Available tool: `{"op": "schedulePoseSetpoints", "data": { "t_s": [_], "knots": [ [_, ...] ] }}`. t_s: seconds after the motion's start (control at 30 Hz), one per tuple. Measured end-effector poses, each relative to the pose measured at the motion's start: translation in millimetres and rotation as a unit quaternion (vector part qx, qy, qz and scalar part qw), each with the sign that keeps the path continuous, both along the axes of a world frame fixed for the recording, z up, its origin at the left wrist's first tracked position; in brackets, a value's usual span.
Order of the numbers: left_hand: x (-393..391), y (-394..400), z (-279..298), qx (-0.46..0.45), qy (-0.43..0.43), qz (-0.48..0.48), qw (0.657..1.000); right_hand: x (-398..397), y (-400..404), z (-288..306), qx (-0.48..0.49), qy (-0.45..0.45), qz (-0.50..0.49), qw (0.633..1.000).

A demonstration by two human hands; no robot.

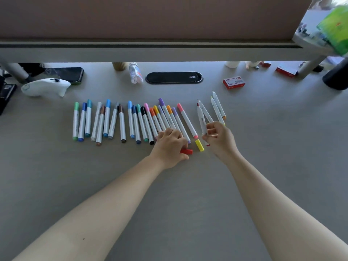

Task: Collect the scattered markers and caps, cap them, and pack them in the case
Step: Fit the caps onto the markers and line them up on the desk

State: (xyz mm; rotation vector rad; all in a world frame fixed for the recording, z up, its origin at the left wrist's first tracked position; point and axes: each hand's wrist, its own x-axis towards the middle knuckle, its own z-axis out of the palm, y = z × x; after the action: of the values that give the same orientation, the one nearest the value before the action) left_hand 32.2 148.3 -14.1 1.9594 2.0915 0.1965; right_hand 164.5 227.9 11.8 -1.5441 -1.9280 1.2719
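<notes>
Several capped markers with white barrels and coloured caps lie in a row across the grey desk. To their right lie uncapped markers, tips pointing away from me. My left hand pinches a red cap against the desk. A yellow cap lies loose between my hands. My right hand holds an uncapped red-tipped marker by its lower end. No case is in view.
At the back stand a phone, a white controller, a small clear bottle, a black oval cable port and red boxes. A low shelf overhangs the desk's far side.
</notes>
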Motion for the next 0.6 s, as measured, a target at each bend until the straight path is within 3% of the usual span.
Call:
{"op": "schedulePoseSetpoints", "data": {
  "t_s": [0.1,0.23,0.4,0.6],
  "knots": [
    [2.7,3.4,-0.8,0.015,0.011,0.001,1.000,5.1,-2.1,1.3,0.002,0.002,0.000,1.000],
    [-0.6,6.7,13.4,0.079,-0.164,0.109,0.977,6.0,-3.0,4.3,0.003,0.010,0.002,1.000],
    [-13.7,13.5,42.7,0.091,-0.419,0.221,0.876,-4.3,-4.4,14.5,0.015,0.013,0.015,1.000],
    [-31.1,23.5,57.1,0.154,-0.554,0.336,0.746,-16.5,0.4,25.5,0.044,-0.008,0.041,0.998]
  ]
}}
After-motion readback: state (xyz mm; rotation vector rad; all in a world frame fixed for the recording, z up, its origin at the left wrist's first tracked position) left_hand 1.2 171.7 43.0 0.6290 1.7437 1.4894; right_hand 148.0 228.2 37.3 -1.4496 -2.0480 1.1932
